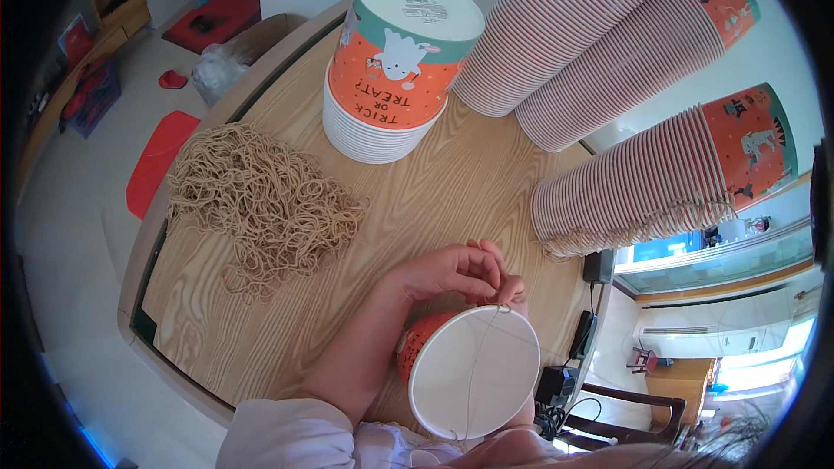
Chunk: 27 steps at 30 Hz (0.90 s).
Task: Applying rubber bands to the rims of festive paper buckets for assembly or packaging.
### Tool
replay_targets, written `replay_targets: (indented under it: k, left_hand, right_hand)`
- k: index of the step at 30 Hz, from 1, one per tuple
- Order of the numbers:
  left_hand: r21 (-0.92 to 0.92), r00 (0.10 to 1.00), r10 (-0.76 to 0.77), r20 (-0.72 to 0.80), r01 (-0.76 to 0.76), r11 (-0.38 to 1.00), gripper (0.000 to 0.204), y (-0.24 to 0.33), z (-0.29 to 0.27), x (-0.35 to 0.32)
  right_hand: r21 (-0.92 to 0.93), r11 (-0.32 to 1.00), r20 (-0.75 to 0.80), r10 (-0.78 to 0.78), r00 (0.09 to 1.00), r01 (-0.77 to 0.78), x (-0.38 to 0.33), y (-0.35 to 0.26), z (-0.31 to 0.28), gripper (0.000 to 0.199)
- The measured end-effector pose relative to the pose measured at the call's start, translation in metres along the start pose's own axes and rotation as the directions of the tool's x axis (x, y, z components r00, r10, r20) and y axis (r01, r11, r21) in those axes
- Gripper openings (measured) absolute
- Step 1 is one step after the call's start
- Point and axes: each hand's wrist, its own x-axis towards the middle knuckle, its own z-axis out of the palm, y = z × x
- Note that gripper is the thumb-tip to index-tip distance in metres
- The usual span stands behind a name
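The left hand [452, 274] reaches over a white-lined orange paper bucket [473, 373] held at the near edge of the wooden tabletop [417, 200], its grip pinching a thin tan string [480, 356] at the far rim, seemingly to keep the strand taut across the open mouth. The right hand [521, 421] is mostly hidden under the bucket, apparently steadying it from below, so I cannot tell how its grip stands. A tangled heap of tan string [261, 200] lies to the left, within reach; beyond stands an upside-down stack of orange-and-teal buckets [395, 69] with cartoon figures, and long nested stacks [608, 43] lie on their sides to the right.
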Motion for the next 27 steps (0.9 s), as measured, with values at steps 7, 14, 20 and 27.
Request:
replay_targets:
  k: [7,14,20,27]
  left_hand:
    - [0.015,0.994,0.111,-0.001,-0.111,0.994,0.007,0.000,-0.002,-0.001]
    - [0.028,0.999,-0.015,-0.031,0.016,0.999,0.006,0.009,0.007,-0.001]
    - [0.073,0.999,0.014,0.039,-0.017,0.997,0.008,0.002,-0.001,-0.004]
    - [-0.042,0.989,0.061,0.137,-0.055,0.998,0.010,0.006,-0.001,-0.010]
  right_hand:
    - [0.047,0.998,-0.015,-0.045,0.999,0.046,-0.003,0.004,-0.010,0.013]
    - [0.060,0.997,0.085,-0.049,0.995,0.044,-0.005,0.006,-0.020,0.005]
    - [0.046,0.997,0.051,-0.071,0.996,0.069,-0.003,0.007,-0.011,0.009]
    - [-0.087,0.996,0.084,0.005,0.996,0.002,-0.001,-0.004,-0.002,0.023]
